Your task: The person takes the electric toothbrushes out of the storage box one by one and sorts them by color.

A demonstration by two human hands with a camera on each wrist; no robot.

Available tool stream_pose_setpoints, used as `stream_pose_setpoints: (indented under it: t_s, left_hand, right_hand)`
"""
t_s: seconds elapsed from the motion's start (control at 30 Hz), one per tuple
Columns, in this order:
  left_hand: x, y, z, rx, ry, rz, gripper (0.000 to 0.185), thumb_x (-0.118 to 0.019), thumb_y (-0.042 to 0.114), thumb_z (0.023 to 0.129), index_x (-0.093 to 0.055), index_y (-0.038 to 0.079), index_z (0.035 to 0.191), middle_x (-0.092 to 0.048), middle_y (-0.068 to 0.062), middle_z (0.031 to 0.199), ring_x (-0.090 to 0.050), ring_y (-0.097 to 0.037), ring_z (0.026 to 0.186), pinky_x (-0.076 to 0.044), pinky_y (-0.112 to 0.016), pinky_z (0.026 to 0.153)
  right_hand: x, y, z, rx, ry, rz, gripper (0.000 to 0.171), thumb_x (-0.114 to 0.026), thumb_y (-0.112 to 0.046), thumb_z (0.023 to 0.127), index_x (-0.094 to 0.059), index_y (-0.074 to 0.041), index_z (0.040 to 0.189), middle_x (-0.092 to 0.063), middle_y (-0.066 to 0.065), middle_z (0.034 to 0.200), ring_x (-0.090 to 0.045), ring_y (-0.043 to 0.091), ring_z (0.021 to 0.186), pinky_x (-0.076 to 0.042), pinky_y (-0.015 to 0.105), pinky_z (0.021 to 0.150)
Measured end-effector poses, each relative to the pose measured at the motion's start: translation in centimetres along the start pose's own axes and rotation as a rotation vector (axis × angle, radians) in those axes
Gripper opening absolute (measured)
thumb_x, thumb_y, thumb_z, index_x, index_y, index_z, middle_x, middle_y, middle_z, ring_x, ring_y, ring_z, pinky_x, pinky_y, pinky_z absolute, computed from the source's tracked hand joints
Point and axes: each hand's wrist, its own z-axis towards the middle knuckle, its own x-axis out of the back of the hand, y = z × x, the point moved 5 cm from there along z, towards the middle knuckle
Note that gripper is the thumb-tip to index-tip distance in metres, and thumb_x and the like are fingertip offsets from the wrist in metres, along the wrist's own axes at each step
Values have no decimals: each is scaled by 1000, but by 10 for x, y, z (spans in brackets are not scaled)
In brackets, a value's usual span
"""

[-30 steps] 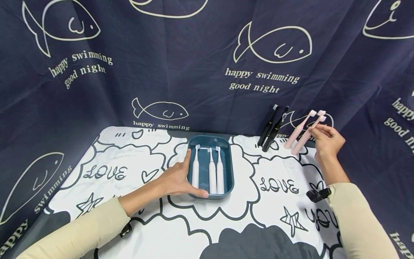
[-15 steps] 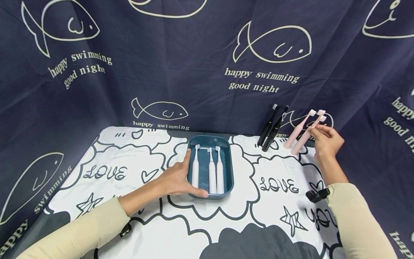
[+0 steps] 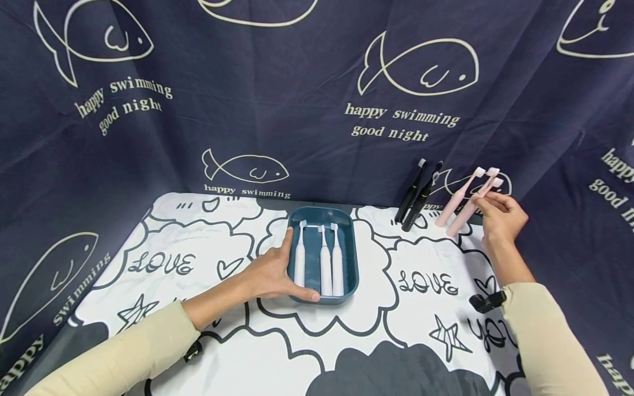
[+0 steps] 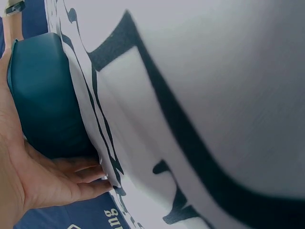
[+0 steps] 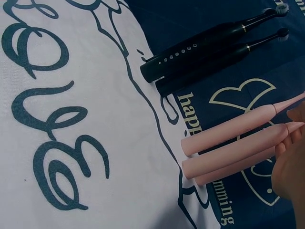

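My left hand [image 3: 271,272] rests against a dark blue tray [image 3: 354,258], thumb at its near rim and straight fingers along its left wall. Inside lie three white electric toothbrushes, one at the left [image 3: 299,261] and two side by side on the right [image 3: 325,269]. At the back right, my right hand [image 3: 504,215] pinches a pink electric toothbrush [image 5: 233,151] by its slim neck. Another pink toothbrush [image 3: 449,212] leans just left of it. A third pink one [image 5: 243,166] is partly hidden behind the held one in the right wrist view.
Black electric toothbrushes [image 3: 418,206] lean against the navy fish-print curtain [image 3: 297,110], left of the pink ones. A white patterned cloth [image 3: 198,297] covers the table, meeting the curtain at the back edge.
The head of the pinched pink toothbrush has shifted slightly to the right. My left hand and the tray stay in place.
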Motion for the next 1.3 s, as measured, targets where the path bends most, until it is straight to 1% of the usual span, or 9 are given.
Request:
stream_pose_setpoints:
  t_s: [0.1,0.33,0.43,0.57,0.7,0.83,1.03,1.17,1.3]
  left_hand:
    - [0,1,-1,-5,0,1,173,-95,84,66,9,10,182,-58,-32,163,-65,-42,145,-59,-57,111]
    - [0,1,0,7,-1,9,174,-94,85,65,10,11,182,-61,-30,161,-67,-38,140,-60,-54,108]
    - [0,0,0,9,-3,6,174,-95,85,64,10,11,182,-60,-30,162,-66,-39,143,-59,-55,108]
    - [0,0,0,7,-4,4,174,-95,85,64,10,12,182,-58,-31,163,-64,-41,145,-59,-56,110]
    - [1,0,0,1,-1,4,174,-95,85,65,10,11,182,-58,-32,163,-64,-42,145,-59,-57,110]
    - [1,0,0,1,-2,2,173,-95,85,65,10,11,182,-58,-32,162,-65,-42,145,-59,-56,110]
    - [1,0,0,6,-6,2,173,-94,85,65,10,11,182,-58,-32,163,-65,-41,144,-59,-56,109]
    - [1,0,0,7,-8,3,173,-94,85,65,10,12,182,-58,-32,163,-65,-41,144,-59,-56,109]
    - [1,0,-1,10,-12,1,173,-94,86,65,11,13,182,-57,-31,164,-65,-41,145,-59,-56,110]
  right_hand:
    - [2,0,-1,-9,9,25,33,-87,27,77,-86,3,100,-83,-1,75,-78,7,70,-64,17,71]
    - [7,1,-2,-30,51,67,37,-84,31,75,-84,-3,89,-82,0,75,-77,8,67,-63,18,68]
    - [11,2,-3,-31,73,73,36,-84,32,74,-84,0,91,-80,0,73,-75,9,65,-63,19,66]
    - [15,3,-4,-43,92,59,33,-88,27,75,-83,0,92,-78,-1,72,-72,9,63,-62,18,62]
    - [18,4,-4,-55,99,25,27,-89,19,79,-81,-5,87,-77,-2,68,-71,7,56,-59,18,57]
    - [20,6,-6,-76,90,11,22,-86,15,83,-78,-5,85,-76,-2,64,-72,8,52,-59,19,55]
    - [23,4,-13,-143,72,-30,20,-89,10,86,-78,-7,86,-78,-3,65,-73,7,55,-60,19,57]
    - [22,2,-20,-194,57,-6,21,-88,13,86,-78,-6,86,-78,-2,66,-74,9,56,-61,20,58]
    - [17,0,-28,-192,34,30,22,-86,17,86,-78,-3,85,-78,0,67,-74,10,55,-62,22,58]
